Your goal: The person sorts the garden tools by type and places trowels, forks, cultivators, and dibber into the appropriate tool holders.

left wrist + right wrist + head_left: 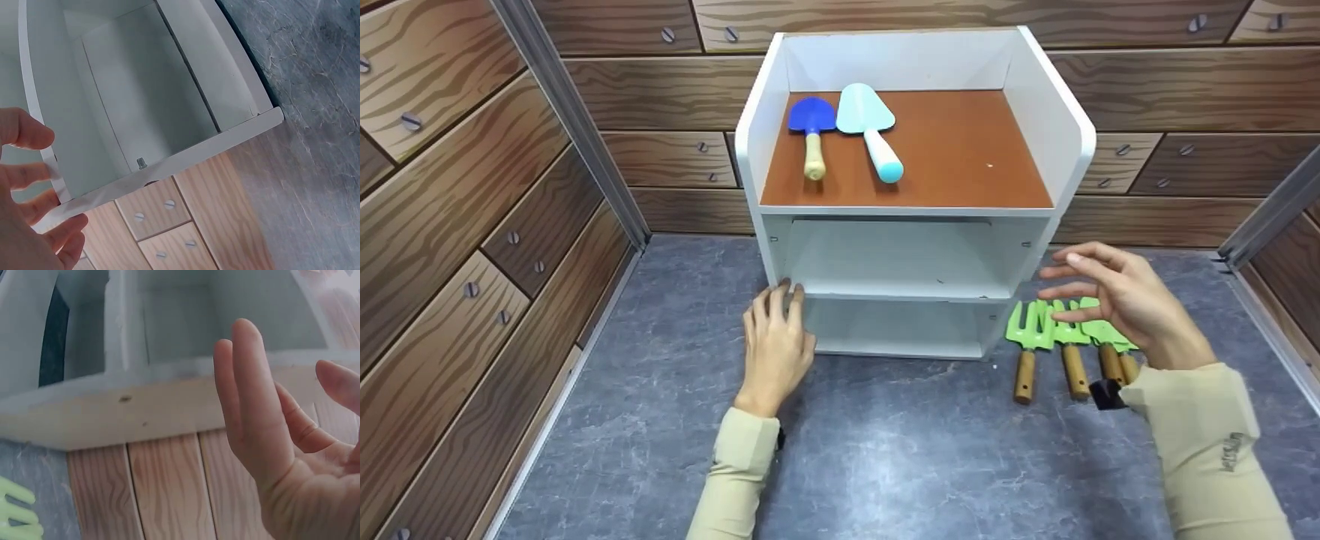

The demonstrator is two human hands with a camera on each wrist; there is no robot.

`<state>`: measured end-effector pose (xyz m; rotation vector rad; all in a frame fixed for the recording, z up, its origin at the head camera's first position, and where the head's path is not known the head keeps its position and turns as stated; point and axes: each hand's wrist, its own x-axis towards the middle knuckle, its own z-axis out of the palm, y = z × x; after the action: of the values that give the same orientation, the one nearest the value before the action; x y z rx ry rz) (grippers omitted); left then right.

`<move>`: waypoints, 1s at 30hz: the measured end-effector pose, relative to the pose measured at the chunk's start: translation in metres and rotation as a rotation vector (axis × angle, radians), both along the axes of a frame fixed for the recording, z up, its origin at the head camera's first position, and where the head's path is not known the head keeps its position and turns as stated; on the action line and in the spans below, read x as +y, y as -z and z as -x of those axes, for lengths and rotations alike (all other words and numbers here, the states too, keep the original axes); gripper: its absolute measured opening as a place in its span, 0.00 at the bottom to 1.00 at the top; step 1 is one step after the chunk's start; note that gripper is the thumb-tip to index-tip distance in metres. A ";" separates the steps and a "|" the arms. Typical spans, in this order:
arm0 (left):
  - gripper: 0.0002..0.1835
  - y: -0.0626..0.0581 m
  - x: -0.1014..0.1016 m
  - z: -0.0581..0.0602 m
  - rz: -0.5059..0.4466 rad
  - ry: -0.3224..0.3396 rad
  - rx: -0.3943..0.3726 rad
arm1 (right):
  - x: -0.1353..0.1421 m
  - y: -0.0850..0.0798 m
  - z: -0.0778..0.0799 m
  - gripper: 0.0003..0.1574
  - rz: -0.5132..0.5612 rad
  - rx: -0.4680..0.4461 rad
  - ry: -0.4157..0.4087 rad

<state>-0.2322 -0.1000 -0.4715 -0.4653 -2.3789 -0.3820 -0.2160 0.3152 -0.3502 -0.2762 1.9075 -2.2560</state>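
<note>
A white shelf unit (896,296) stands against the back wall, with an orange-brown top. My left hand (772,349) is at its front left edge, fingertips by the middle shelf; in the left wrist view, spread fingers (34,208) lie along the white edge. My right hand (1140,307) hovers off the unit's right side, fingers extended and holding nothing. Below it lie several green garden tools with wooden handles, including a fork (1027,337), partly covered by the hand. On the top rest a blue trowel (812,116) and a pale turquoise scoop (864,112).
Wood-patterned panels (675,90) surround the back and sides, with a metal corner strip (570,112) at left. The grey marbled floor (900,457) extends in front of the unit. Two compartments face forward, split by a middle shelf (896,291).
</note>
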 end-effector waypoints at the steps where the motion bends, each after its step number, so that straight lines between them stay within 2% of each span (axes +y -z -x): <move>1: 0.32 0.000 0.000 0.000 0.003 -0.001 -0.002 | 0.003 0.002 0.000 0.14 -0.004 -0.007 0.003; 5: 0.32 0.001 0.000 0.001 0.004 -0.005 0.001 | 0.014 0.011 0.002 0.13 -0.017 -0.037 0.010; 12: 0.32 0.000 0.001 0.000 0.001 -0.008 0.006 | 0.038 0.028 0.002 0.09 -0.099 -0.146 0.083; 19: 0.33 0.000 0.001 0.000 -0.003 -0.009 -0.018 | 0.057 0.042 0.004 0.16 -0.171 -0.233 0.109; 30: 0.32 -0.001 0.000 0.000 -0.002 -0.004 -0.003 | 0.078 0.063 0.008 0.19 -0.248 -0.287 0.124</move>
<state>-0.2321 -0.0997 -0.4705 -0.4590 -2.3817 -0.3838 -0.2235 0.3930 -0.4132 0.1933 2.0626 -1.9685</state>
